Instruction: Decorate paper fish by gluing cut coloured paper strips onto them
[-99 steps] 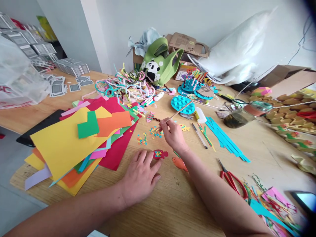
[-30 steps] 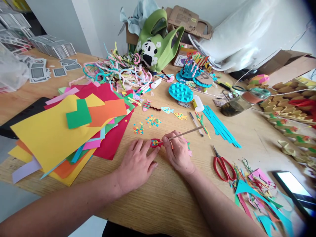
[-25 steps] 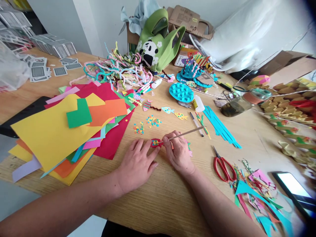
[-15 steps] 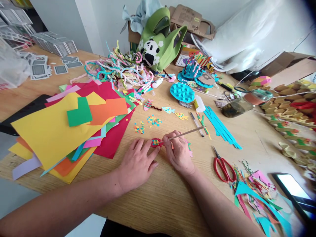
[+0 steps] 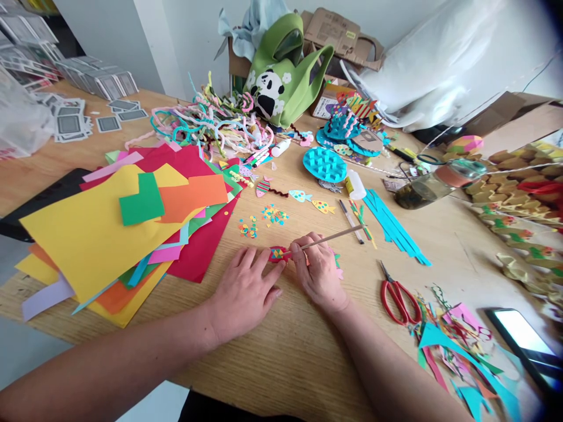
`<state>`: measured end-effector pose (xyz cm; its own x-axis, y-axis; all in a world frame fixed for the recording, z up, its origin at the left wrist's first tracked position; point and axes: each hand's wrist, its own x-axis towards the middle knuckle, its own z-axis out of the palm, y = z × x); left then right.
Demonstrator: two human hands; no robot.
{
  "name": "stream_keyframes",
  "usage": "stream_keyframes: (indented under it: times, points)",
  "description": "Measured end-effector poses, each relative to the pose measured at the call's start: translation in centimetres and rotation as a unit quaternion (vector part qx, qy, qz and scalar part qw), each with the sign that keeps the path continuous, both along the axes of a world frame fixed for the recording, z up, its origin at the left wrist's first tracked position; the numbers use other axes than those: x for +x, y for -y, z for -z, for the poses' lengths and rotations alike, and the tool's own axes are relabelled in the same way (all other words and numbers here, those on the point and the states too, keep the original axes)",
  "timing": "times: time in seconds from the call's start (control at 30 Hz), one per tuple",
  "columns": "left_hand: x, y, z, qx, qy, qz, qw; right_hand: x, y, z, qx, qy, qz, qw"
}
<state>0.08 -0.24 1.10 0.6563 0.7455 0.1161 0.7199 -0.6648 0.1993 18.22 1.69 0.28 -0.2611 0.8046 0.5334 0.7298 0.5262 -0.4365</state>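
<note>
My right hand (image 5: 317, 272) pinches a thin wooden stick (image 5: 336, 235), its tip down on a small red paper piece (image 5: 277, 254) with blue, yellow and orange shapes on it. My left hand (image 5: 248, 287) lies with its fingers apart, fingertips touching the left and lower edge of that piece. Pink and green paper (image 5: 338, 266) shows partly behind my right hand. Just beyond the hands are small piles of paper bits (image 5: 275, 214), a blue paper fish (image 5: 299, 196) and a yellow paper fish (image 5: 323, 206).
Coloured paper sheets (image 5: 83, 223) are stacked at the left. Red-handled scissors (image 5: 399, 300), paper scraps (image 5: 466, 351) and a phone (image 5: 525, 343) lie at the right. Blue strips (image 5: 396, 225), a glass jar (image 5: 440, 183), pipe cleaners (image 5: 211, 126) and a green bag (image 5: 288, 76) are farther back.
</note>
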Motion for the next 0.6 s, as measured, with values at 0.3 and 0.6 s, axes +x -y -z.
stream_keyframes:
  times: [0.3,0.6]
  points:
    - [0.03,-0.03,0.18,-0.002,0.008,-0.001,1.000,-0.04,-0.08,-0.16,-0.010,-0.010,0.002,1.000]
    - [0.07,-0.10,0.16,-0.002,0.002,0.004,1.000,0.29,0.15,0.27,-0.044,-0.094,0.049,0.993]
